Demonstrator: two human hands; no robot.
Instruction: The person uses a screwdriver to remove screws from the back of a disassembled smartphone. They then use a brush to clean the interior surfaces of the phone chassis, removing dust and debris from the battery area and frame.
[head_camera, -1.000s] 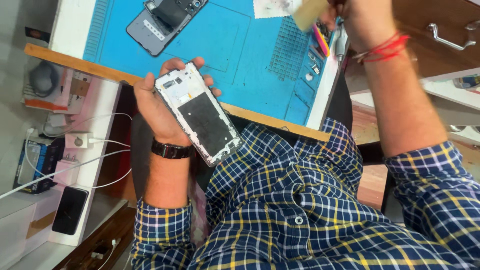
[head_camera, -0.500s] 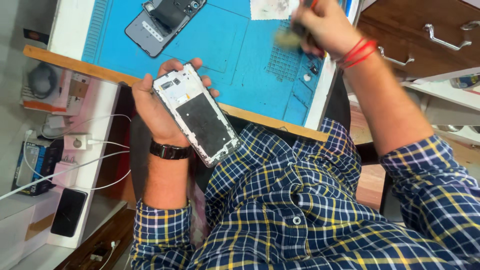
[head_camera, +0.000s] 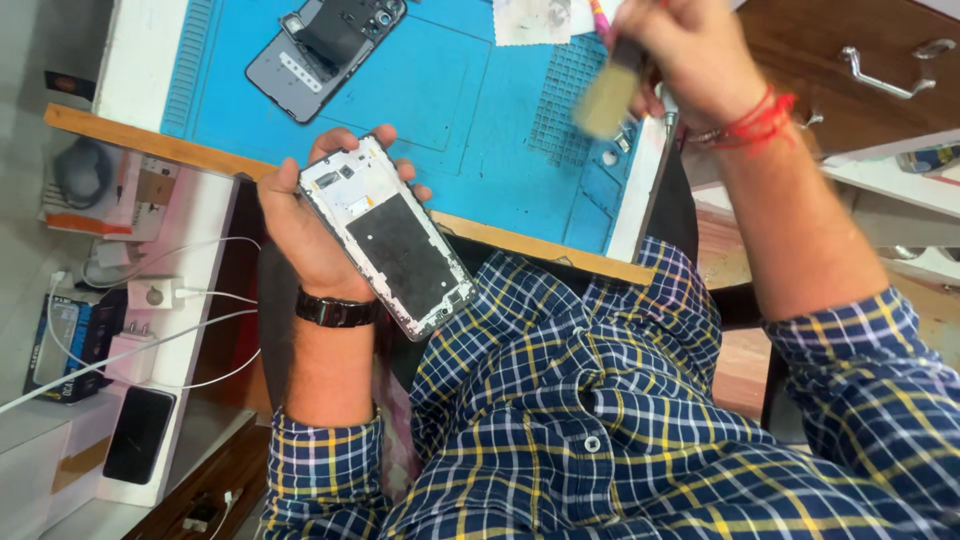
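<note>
At the far left, a white side shelf (head_camera: 190, 330) holds a white charger (head_camera: 165, 295) with trailing white cables, and a dark phone (head_camera: 138, 435) lies flat below it. Near the top left, on a blue work mat (head_camera: 450, 110) that covers a wood-edged bench, rests a grey phone back cover (head_camera: 325, 50), apart from both hands.

Left of centre, the person's left hand (head_camera: 305, 225), with a dark watch (head_camera: 335, 310) on the wrist, is curled around an opened phone frame (head_camera: 385, 235). The fingers wrap its far edge and the thumb side braces the near edge. The frame is white-rimmed with a black inner panel, tilted with its top toward the mat, and held just over the bench's near edge, above the person's blue-and-yellow checked shirt (head_camera: 600, 420). It sits in nearly the same place as half a second ago.

To the right, the right hand (head_camera: 690, 55), with red thread at the wrist, is closed around the handle of a small brush (head_camera: 605, 95), whose pale bristles point down toward the mat. A second ago this hand was up at the mat's far right corner; now it has swung down and leftward, bringing the bristles nearer the frame but not touching it. The brush looks blurred by motion.

At the far right stands a wooden drawer (head_camera: 850, 60) with a metal handle.
</note>
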